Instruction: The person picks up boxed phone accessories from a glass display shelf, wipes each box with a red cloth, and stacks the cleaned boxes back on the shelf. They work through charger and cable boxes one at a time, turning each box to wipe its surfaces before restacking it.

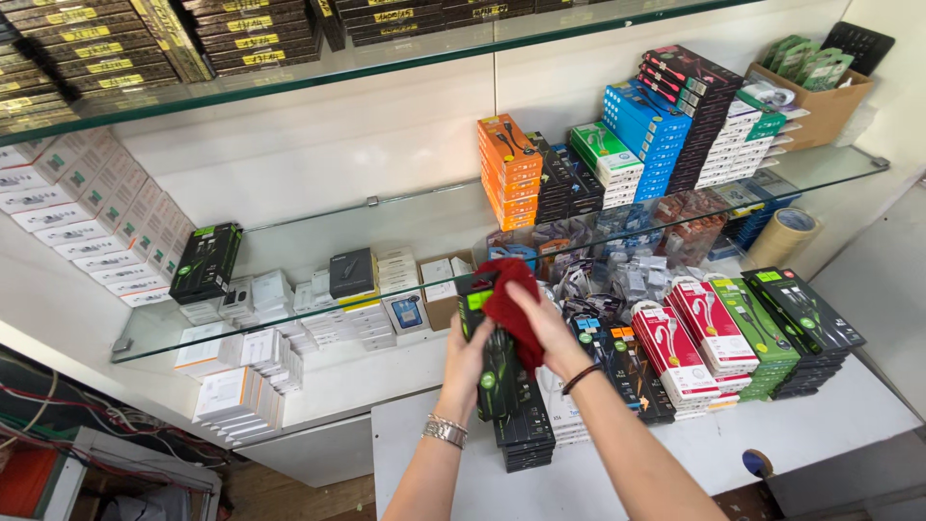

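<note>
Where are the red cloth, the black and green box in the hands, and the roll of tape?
red cloth (511, 307): head view, middle of the fabric.
black and green box (496, 374): head view, front face.
roll of tape (783, 236): head view, outer side.

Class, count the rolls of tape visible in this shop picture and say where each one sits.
1: a brown tape roll stands on edge at the right, under the glass shelf, beside the black-and-green boxes. Others may be hidden behind stock.

Head camera looks down, close over the hands (511, 338), facing stocked shelves (502, 207)
</note>
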